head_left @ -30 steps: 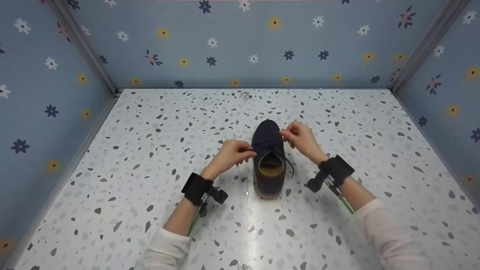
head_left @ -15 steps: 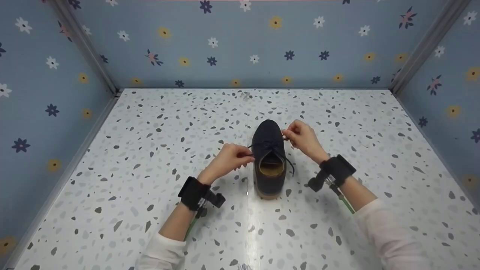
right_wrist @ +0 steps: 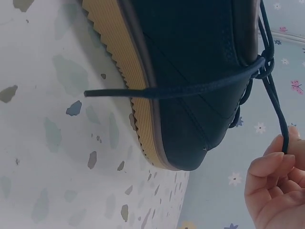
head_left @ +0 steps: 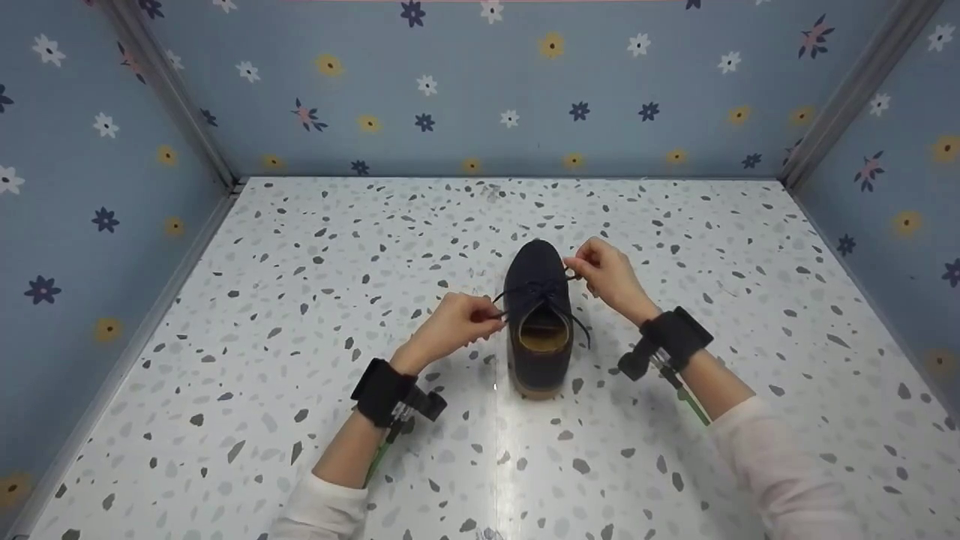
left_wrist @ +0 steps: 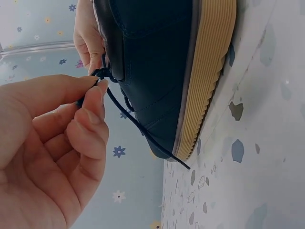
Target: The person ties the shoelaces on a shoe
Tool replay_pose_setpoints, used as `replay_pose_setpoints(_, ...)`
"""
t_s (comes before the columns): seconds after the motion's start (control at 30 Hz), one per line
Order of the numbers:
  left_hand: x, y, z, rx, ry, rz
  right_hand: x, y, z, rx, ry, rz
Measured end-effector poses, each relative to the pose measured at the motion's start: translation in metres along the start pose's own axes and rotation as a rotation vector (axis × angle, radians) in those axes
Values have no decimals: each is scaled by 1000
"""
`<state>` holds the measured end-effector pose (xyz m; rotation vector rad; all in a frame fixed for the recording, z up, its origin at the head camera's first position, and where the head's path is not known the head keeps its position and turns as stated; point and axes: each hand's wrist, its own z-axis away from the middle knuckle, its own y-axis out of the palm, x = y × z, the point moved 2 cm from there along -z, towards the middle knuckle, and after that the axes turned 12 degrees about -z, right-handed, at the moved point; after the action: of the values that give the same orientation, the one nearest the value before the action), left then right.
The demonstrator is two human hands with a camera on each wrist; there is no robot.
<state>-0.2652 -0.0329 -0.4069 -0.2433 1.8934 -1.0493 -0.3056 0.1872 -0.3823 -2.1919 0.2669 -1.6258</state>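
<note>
A dark navy shoe [head_left: 535,264] with a ribbed tan sole [left_wrist: 209,71] stands upright on the surface, toe pointing away from me. Its dark shoelace [right_wrist: 267,71] is crossed in a knot over the opening. To the left of the shoe, my left hand [head_left: 456,324] pinches a lace strand between thumb and forefinger. On the other side my right hand [head_left: 609,277] pinches a lace loop, drawn out from the knot in the right wrist view. One loose lace end hangs down each side of the shoe. The knot's exact form is hard to make out.
The shoe stands on a white speckled tabletop [head_left: 337,247]. Blue flowered panels [head_left: 480,90] enclose it at the back, left and right. Each wrist wears a black strap [head_left: 384,391] with a small camera mount.
My left hand has moved left and toward me, drawing its lace out from the shoe. The right hand has shifted only slightly, keeping its pinch on the lace loop. The shoe has stayed put.
</note>
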Motion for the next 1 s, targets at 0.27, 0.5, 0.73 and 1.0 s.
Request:
replay_pose_setpoints(0.27, -6, -5, 3, 24, -10, -23, -4, -2, -1, 8, -11, -12)
replay_pose_setpoints(0.5, -27, -15, 7, 35, -4, -19, -3, -3, -3, 15, 0, -17)
replay_pose_setpoints(0.73, -20, -10, 5, 81, 25, -54, -4, -3, -5, -12, -15, 7)
replay_pose_setpoints(1.0, -12, -4, 3, 88, 79, -128, -5, -6, -7, -29, -41, 55)
